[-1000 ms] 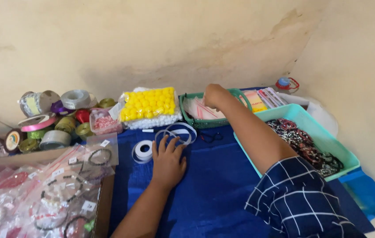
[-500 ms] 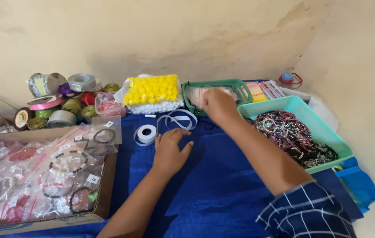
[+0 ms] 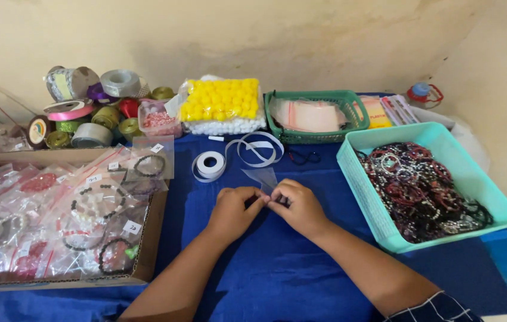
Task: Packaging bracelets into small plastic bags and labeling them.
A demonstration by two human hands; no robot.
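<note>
Blue cloth (image 3: 277,262) is covering the table, and over it I am seeing my two hands meeting at the middle. My left hand (image 3: 235,210) and my right hand (image 3: 298,206) are both pinching a small clear plastic bag (image 3: 263,178); the fingers are closed on its lower edge, and the bag is standing up just above the cloth. To the left, a cardboard box (image 3: 146,262) is holding bagged bracelets. To the right, a turquoise basket (image 3: 384,229) is lying full of dark bracelets. Just behind the bag, a white ribbon roll (image 3: 210,162) is lying with its loose end curling. Further back, a green basket (image 3: 319,134), yellow pompoms (image 3: 220,98) and ribbon spools (image 3: 95,107) are standing by the wall.
</note>
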